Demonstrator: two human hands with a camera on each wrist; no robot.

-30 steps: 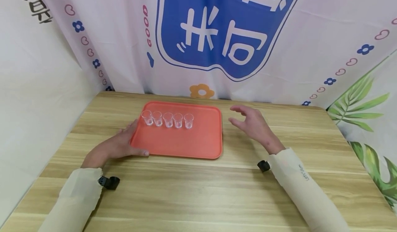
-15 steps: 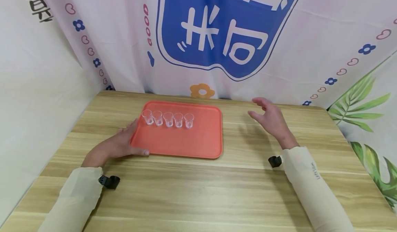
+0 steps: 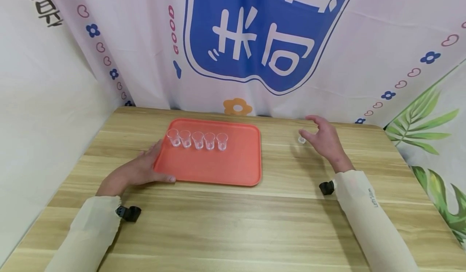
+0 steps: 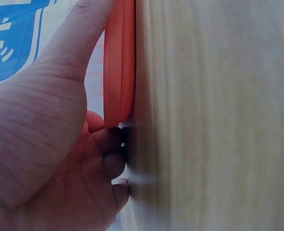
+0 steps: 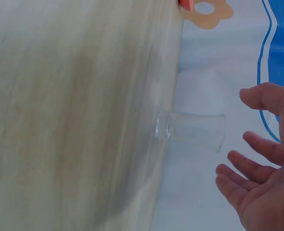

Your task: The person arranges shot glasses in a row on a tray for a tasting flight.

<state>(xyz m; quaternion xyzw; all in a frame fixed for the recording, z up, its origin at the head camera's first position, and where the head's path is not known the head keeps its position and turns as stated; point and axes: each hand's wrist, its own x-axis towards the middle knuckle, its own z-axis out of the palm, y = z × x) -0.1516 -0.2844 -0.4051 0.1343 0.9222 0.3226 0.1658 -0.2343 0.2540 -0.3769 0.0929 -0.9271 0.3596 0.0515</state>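
Note:
Around the near-left corner of the red tray (image 3: 211, 169) sits my left hand (image 3: 140, 167), holding it with the thumb along the front edge and the fingers at the left side. In the left wrist view the fingertips are bent by the tray wall (image 4: 119, 67). Several small clear shot glasses (image 3: 198, 140) stand upright in a row along the tray's back left. My right hand (image 3: 325, 139) hovers over the table right of the tray, thumb and fingers spread apart. Just below its fingertips one more shot glass (image 5: 195, 131) stands upright on the table, apart from the hand.
The wooden table (image 3: 225, 227) reaches back to a printed white curtain (image 3: 145, 62). A black wrist camera (image 3: 128, 214) sticks out from the left cuff, and another camera (image 3: 327, 188) from the right cuff. Leaf prints (image 3: 422, 120) mark the right side cloth.
My right hand has moved right, away from the tray, and slowed above the table. The single shot glass beneath it now shows clearly. My left hand, the tray and its glasses stay put.

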